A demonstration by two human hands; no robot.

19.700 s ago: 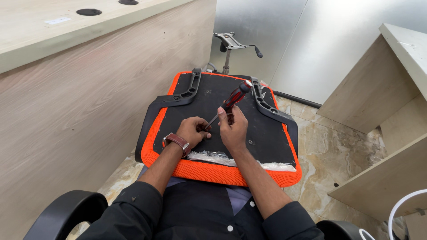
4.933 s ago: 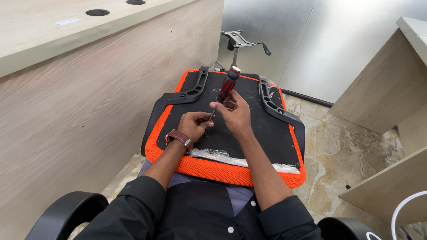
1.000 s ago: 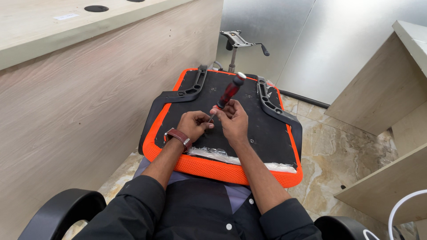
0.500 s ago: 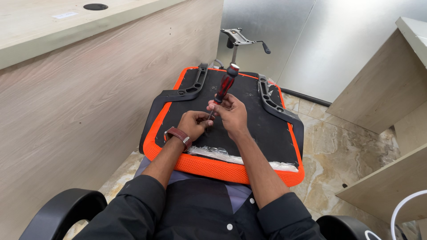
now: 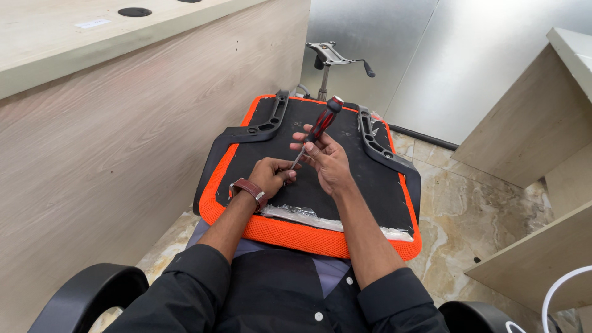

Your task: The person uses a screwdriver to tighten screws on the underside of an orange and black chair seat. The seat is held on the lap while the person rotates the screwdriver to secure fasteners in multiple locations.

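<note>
— Gripping the screwdriver [image 5: 318, 127], is it, that right hand [image 5: 328, 161]?

— Yes, its fingers are closed around the lower part of the red-and-black handle, over the middle of the seat [image 5: 376, 185].

— And the left hand [image 5: 272, 177]?

— Curled shut just beside the tip, pinching at the thin metal shaft where it meets the seat's black underside. What it pinches is too small to tell.

— Which way does the tool run?

— Tilted: tip low and toward the person's left, handle rising up and away toward the seat's far edge.

— The seat itself?

— Upside down on the lap, orange mesh border, black plastic brackets [image 5: 377, 143] along both side edges.
</note>
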